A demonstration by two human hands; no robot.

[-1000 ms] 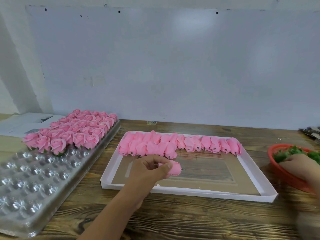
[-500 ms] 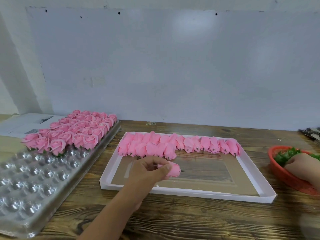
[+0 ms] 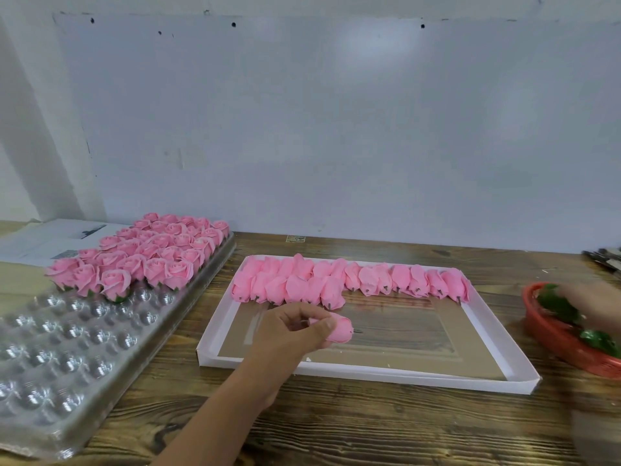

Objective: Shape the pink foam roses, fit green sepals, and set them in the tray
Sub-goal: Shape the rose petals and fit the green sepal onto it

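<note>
Bright, even indoor light; soft shadows, blur at the right edge.

A pale sheen sits on the wall point(image 3: 369, 52) above the desk's far edge, so the light seems to come from overhead. The clear plastic tray point(image 3: 67, 358) at the desk's left edge throws many small glints from its cups. Shadows under the white cardboard tray point(image 3: 369, 373) are faint. The right hand point(image 3: 594, 302) over the red basket point(image 3: 551, 334) is smeared by motion blur; the left hand point(image 3: 289, 334) is fairly sharp. Wide-angle bending curves the wall's lines near the corners.
</note>
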